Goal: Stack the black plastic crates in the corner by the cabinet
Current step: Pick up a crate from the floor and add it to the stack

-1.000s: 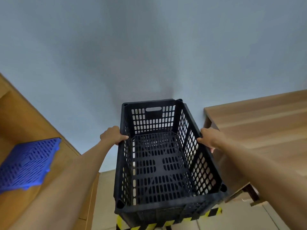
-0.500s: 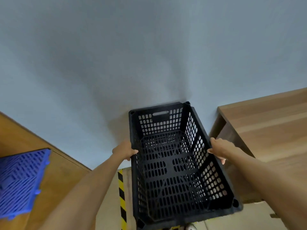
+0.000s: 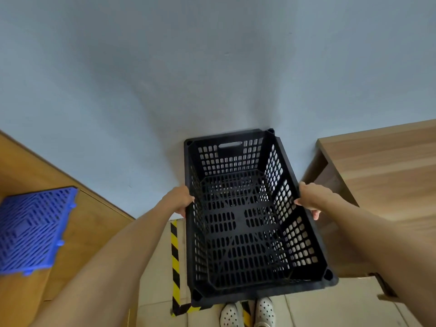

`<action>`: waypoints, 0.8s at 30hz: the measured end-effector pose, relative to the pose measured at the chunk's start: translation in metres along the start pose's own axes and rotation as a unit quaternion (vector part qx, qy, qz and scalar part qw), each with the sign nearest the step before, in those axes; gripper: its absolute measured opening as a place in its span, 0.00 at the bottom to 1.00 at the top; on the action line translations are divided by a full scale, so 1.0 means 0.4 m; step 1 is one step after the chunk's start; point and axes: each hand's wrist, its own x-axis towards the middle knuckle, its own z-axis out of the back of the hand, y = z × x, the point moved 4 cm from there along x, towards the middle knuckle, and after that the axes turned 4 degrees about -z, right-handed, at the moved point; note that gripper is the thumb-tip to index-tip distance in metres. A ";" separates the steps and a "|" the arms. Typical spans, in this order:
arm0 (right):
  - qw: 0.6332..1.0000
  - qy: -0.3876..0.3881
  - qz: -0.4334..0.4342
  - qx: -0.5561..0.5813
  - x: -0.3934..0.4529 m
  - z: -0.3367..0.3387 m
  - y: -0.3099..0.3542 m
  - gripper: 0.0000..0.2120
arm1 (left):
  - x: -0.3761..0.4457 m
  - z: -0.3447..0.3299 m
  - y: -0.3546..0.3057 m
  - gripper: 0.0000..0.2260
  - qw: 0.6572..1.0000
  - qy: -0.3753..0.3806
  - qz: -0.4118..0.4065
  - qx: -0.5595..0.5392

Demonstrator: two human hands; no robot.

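matt black plastic crate, wood-grain cabinet

Both forearms bare, no sleeves in frame. No watch, rings or gloves on the left hand or the right hand. Footwear: pair of white clog-type shoes with round dark perforations across the tops, visible at bottom edge. Legs and rest of clothing out of view.

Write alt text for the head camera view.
Two bare hands, left hand and right hand, grip the long sides of an empty black crate held near a grey wall. A blue panel lies on wood at left; yellow-black tape marks the floor.
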 end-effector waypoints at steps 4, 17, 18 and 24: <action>1.000 -0.014 0.003 0.003 -0.011 -0.001 -0.001 0.22 | -0.007 0.000 0.016 0.17 0.998 0.022 -0.014 0.050; 0.985 -0.132 0.057 -0.096 -0.015 0.053 -0.001 0.20 | -0.064 0.052 -0.127 0.17 0.929 -0.028 -0.130 0.346; 0.982 -0.154 0.067 -0.081 -0.015 0.068 -0.001 0.20 | -0.064 0.046 -0.143 0.19 0.928 -0.023 -0.148 0.342; 0.979 -0.138 0.150 0.005 -0.034 0.125 -0.018 0.20 | -0.064 0.004 -0.263 0.27 0.894 -0.022 -0.243 0.375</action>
